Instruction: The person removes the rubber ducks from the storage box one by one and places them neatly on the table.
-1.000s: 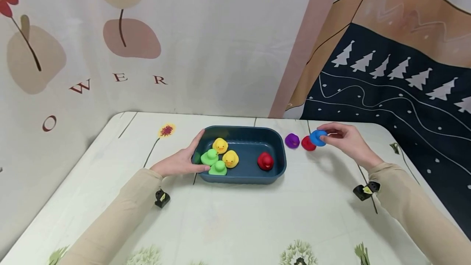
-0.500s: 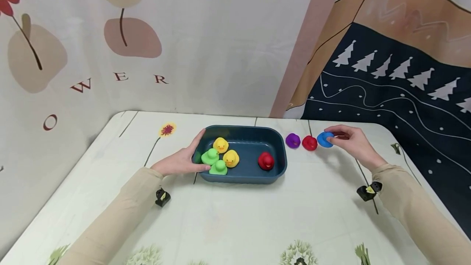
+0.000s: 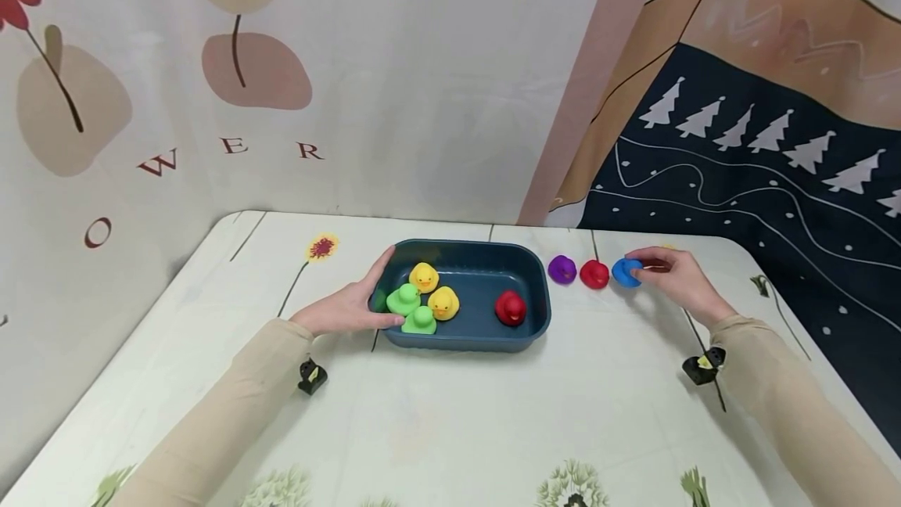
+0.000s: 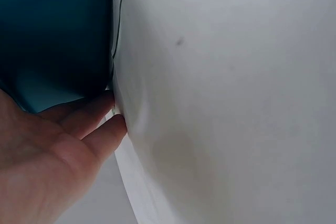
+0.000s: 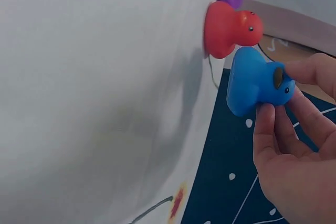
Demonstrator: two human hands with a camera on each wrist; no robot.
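My right hand (image 3: pixel 677 278) pinches a blue rubber duck (image 3: pixel 623 273) by its head between thumb and fingers; the right wrist view shows the grip. Left of it stand a red duck (image 3: pixel 594 275) and a purple duck (image 3: pixel 562 270), in one row. Whether the blue duck's base touches the table is unclear. With fingers spread, my left hand (image 3: pixel 346 308) rests against the left end of a dark blue bin (image 3: pixel 461 341). Inside lie two yellow ducks (image 3: pixel 443 304), two green ducks (image 3: pixel 403 300) on the left and another red duck (image 3: pixel 510 308) on the right.
A white cloth with printed flowers covers the table (image 3: pixel 450 413). Behind its back edge hangs a printed curtain (image 3: pixel 415 100), with a dark tree-patterned part (image 3: pixel 732 170) on the right.
The blue duck has moved right, from overlapping the red duck to a place beside it, still in my right hand. The left hand and the bin stay put.
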